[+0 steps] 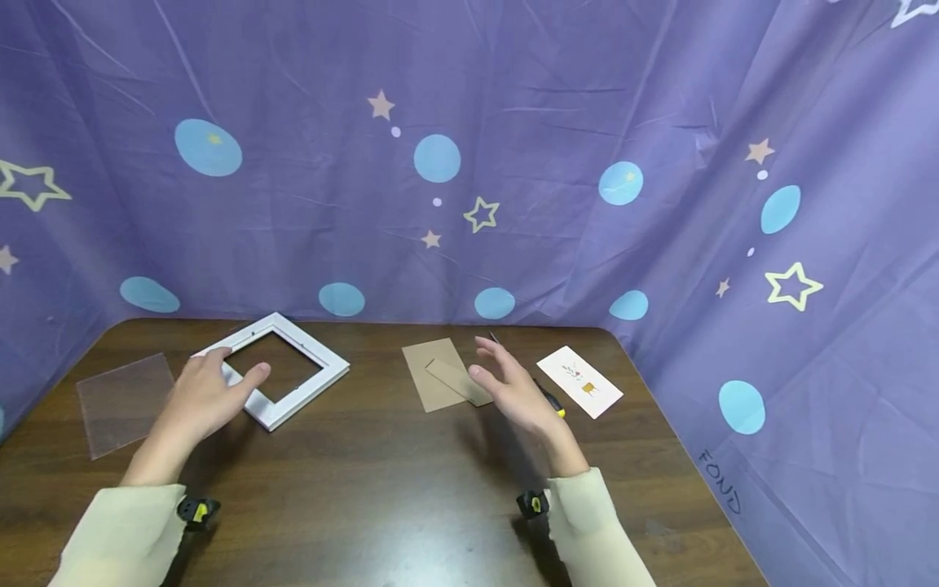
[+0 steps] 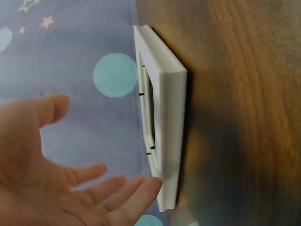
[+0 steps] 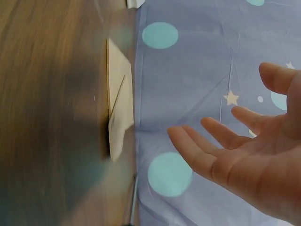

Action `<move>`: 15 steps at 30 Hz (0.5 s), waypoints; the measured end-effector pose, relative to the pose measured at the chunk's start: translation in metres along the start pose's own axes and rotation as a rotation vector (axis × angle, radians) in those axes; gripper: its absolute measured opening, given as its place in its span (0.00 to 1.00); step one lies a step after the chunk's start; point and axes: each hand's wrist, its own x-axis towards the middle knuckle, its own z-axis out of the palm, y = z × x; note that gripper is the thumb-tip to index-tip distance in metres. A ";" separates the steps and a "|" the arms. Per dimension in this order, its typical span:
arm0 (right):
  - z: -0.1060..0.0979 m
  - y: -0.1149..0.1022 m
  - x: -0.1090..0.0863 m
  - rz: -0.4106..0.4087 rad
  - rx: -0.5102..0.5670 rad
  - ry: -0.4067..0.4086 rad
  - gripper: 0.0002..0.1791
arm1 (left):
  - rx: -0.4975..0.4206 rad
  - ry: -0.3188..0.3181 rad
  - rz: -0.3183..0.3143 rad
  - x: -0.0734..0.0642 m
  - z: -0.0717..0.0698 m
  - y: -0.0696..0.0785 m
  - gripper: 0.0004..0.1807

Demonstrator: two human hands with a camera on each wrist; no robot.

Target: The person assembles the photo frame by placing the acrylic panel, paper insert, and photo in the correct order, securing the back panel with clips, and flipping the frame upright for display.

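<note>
My left hand hovers over the near-left side of a white square picture frame, fingers spread and holding nothing. In the left wrist view the white frame lies flat, with small dark tabs around its inner edge; the fingertips overlap its near end. My right hand is held above the table, palm turned inward, its fingers relaxed and grasping nothing. Just left of it lies a brown backing board with a narrow stand flap across it. Behind the right hand, a screwdriver with a black and yellow handle is partly hidden.
A clear plastic sheet lies at the left of the brown wooden table. At the right is a white card with a small picture of a plant and a chair. A purple curtain hangs behind the table and along its right side.
</note>
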 end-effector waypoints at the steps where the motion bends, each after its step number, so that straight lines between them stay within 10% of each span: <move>1: 0.003 0.001 0.002 0.013 0.052 -0.005 0.32 | -0.006 -0.018 -0.027 0.001 0.001 -0.003 0.51; 15: 0.042 -0.003 0.026 0.143 0.419 -0.028 0.29 | -0.064 -0.142 -0.225 0.019 0.008 -0.028 0.55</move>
